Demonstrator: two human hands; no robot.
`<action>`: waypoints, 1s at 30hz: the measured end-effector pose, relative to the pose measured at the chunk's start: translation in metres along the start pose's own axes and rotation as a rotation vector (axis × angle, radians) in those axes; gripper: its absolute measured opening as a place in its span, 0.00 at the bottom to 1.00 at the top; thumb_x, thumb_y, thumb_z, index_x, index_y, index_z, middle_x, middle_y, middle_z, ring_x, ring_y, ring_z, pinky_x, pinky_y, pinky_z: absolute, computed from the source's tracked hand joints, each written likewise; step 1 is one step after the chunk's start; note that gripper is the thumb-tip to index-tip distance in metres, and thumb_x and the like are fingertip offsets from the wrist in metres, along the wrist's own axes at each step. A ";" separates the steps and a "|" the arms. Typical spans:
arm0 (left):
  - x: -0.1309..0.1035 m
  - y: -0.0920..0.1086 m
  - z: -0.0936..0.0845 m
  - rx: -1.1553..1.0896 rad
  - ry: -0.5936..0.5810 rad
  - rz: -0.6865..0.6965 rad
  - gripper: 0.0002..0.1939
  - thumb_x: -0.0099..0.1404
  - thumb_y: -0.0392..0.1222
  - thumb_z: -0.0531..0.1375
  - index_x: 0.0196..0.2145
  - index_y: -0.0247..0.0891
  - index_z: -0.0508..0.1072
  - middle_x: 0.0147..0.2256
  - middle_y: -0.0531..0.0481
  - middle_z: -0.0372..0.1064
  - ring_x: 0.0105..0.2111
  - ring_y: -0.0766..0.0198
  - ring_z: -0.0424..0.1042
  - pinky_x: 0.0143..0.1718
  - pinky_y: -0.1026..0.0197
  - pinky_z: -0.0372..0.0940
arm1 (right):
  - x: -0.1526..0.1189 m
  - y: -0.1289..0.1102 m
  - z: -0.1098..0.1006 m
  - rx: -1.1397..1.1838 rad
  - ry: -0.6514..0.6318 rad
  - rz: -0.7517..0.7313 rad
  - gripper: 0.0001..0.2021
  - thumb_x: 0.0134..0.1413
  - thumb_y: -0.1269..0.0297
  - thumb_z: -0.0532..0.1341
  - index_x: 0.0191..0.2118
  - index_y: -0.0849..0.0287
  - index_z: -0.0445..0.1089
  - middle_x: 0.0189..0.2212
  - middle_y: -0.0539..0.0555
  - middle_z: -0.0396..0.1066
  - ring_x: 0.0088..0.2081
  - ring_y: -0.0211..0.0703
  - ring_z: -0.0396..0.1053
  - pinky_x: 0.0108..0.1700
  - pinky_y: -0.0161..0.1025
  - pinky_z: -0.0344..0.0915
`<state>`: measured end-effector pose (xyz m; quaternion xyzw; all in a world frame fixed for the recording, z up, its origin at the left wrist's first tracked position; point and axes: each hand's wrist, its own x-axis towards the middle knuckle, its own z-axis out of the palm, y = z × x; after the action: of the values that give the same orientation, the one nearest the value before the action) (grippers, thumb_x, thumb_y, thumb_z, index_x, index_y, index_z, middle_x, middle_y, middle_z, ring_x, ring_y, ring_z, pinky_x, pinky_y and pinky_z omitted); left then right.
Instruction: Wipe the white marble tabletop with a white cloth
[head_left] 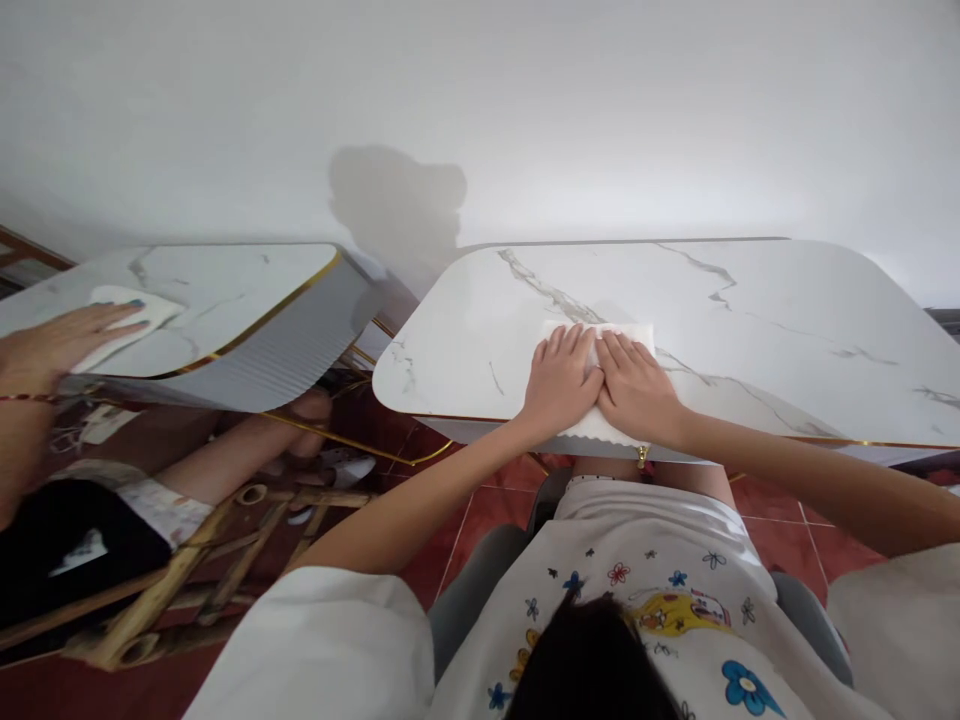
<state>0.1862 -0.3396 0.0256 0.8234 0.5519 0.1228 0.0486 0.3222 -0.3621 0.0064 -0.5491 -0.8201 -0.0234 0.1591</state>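
My left hand [562,382] and my right hand [637,388] lie flat, side by side, on a white cloth [604,428]. Their thumbs meet or nearly meet in the middle, and the fingers point away from me. Under the cloth is a white table [780,330] with grey marble veining and a gold-edged rim. The cloth's wavy near edge hangs slightly over the table's front. Most of its middle is hidden beneath my palms.
At the left, another person's hand [82,332] rests on a white cloth [154,312] on a second marbled table [247,275]. That person sits on a bamboo seat [172,570]. A pale wall [600,120] rises behind both tables. The floor [487,520] is red tile.
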 end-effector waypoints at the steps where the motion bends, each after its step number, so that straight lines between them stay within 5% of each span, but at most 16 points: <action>1: 0.002 0.004 0.001 -0.007 0.002 0.011 0.32 0.67 0.41 0.46 0.68 0.35 0.57 0.69 0.44 0.53 0.70 0.50 0.49 0.69 0.45 0.48 | -0.001 0.005 -0.002 -0.019 -0.015 0.002 0.31 0.63 0.65 0.45 0.67 0.79 0.55 0.68 0.70 0.54 0.69 0.59 0.52 0.69 0.56 0.51; 8: 0.045 0.006 0.008 -0.053 0.006 0.016 0.30 0.67 0.41 0.46 0.66 0.37 0.58 0.68 0.45 0.55 0.69 0.50 0.49 0.69 0.45 0.46 | 0.032 0.045 0.003 -0.066 -0.064 -0.014 0.32 0.64 0.62 0.43 0.69 0.76 0.51 0.69 0.68 0.53 0.70 0.58 0.50 0.69 0.56 0.49; 23: 0.223 -0.036 0.032 -0.145 0.183 0.057 0.25 0.67 0.42 0.48 0.60 0.42 0.68 0.62 0.46 0.66 0.63 0.52 0.60 0.66 0.48 0.52 | 0.185 0.141 0.032 -0.045 -0.001 -0.011 0.31 0.65 0.62 0.43 0.66 0.80 0.54 0.67 0.71 0.55 0.68 0.59 0.53 0.67 0.52 0.49; 30: 0.275 -0.049 0.039 -0.206 0.209 0.017 0.25 0.67 0.41 0.49 0.59 0.42 0.69 0.61 0.45 0.67 0.63 0.51 0.60 0.66 0.46 0.50 | 0.231 0.166 0.039 -0.056 -0.023 0.006 0.30 0.65 0.63 0.42 0.67 0.76 0.54 0.68 0.68 0.55 0.68 0.56 0.52 0.67 0.51 0.49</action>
<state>0.2510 -0.0655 0.0184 0.8015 0.5315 0.2640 0.0740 0.3839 -0.0820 0.0128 -0.5559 -0.8193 -0.0397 0.1345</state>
